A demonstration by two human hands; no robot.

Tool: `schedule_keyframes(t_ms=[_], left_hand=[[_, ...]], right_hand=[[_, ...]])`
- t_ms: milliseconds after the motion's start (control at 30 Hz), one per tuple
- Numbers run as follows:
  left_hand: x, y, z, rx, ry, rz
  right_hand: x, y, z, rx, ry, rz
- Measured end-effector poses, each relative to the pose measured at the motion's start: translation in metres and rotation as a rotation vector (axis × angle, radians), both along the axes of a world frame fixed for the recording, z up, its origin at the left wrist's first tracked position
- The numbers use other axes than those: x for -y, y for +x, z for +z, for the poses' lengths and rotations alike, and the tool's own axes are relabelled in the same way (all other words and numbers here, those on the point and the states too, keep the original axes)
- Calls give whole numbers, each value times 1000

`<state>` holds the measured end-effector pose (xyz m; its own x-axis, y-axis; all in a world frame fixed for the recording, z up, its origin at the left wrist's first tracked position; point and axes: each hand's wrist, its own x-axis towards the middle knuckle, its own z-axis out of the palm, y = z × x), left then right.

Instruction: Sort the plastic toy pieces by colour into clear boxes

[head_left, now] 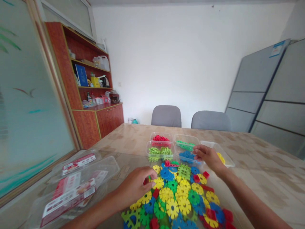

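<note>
My left hand (137, 183) hovers over the left side of a pile of plastic building pieces. Its thumb and fingers are curved and apart, the tips beside a yellow notched disc (158, 183). Red and green show in the gap. My right hand (208, 156) is at the right edge of a clear tub holding blue notched discs (187, 156). Its fingers are drawn together; whatever they hold is hidden. The pile mixes yellow, blue and green discs (193, 197), lime square lattice pieces (184, 171) and red blocks (156, 193).
Other clear tubs hold red pieces (160, 138), lime pieces (154, 154), green pieces (185, 145) and yellow pieces (221, 158). Clear lids (111, 165) with printed labels lie at left. Two grey chairs (166, 116) stand beyond the table (262, 149).
</note>
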<state>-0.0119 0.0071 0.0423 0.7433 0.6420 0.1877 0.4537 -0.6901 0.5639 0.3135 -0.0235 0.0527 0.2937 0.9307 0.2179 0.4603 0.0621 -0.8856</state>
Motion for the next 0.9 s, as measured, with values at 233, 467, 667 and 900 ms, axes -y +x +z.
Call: schedule_keyframes(t_ms=[233,467,667,900], left_hand=[[0,-8,3,-107,-5,-106],[21,-1,1,-144,2,-322],[35,8,-4,-113,65,-295],[61,25,-11,-79,199,-595]], right_hand=[[43,-2,-1,62,-83,208],[74,-28,-5,567,-305,525],[77,-47,-8,640,-290,548],[69,-55,-6,678,-206,479]])
